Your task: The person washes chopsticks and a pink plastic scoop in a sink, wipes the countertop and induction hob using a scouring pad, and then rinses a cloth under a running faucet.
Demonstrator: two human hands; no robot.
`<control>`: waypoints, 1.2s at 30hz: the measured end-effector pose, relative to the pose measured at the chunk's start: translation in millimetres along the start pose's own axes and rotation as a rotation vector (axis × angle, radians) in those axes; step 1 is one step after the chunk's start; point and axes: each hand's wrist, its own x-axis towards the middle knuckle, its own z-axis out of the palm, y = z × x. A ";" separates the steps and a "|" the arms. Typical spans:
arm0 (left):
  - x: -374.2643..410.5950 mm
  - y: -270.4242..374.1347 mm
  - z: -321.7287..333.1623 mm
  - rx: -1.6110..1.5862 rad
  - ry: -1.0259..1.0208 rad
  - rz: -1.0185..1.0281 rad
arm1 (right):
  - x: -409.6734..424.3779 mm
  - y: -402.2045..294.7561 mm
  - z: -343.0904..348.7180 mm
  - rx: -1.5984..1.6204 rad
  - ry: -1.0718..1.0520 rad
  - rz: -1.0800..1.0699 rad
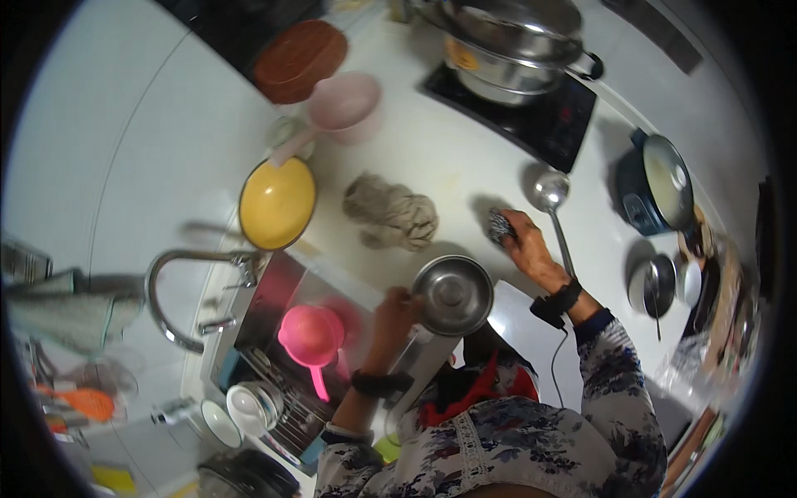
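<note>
My left hand [395,320] grips the near left side of a round stainless steel bowl [453,295], held over the counter's front edge. In my right hand [529,249] is a dark, speckled scouring pad [500,228], low over the white counter or touching it; which one I cannot tell. A crumpled grey-beige cloth [392,211] lies on the counter beyond the bowl. Just right of my right hand rests a steel ladle [551,188], its handle running toward my wrist. The inside of the steel bowl shows and looks bare.
Left is a sink with a curved faucet [152,292], a pink strainer or ladle [311,335] and a dish rack. A yellow bowl [278,203] and a pale pink dipper [345,103] stand behind. A steel pot [510,50] sits on an induction cooktop [560,118]; a blue cooker [666,183] is at right.
</note>
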 end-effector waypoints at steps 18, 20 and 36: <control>57.7 -4.8 59.4 -0.630 -0.014 -0.157 | 60.1 5.0 6.8 0.238 -0.143 -0.105; 67.4 0.4 57.6 -0.713 -0.011 -0.150 | 67.3 3.4 1.1 0.181 -0.140 -0.144; -13.8 -21.0 1.7 -0.862 0.265 -0.078 | 51.2 -116.3 19.9 0.274 -0.400 -0.426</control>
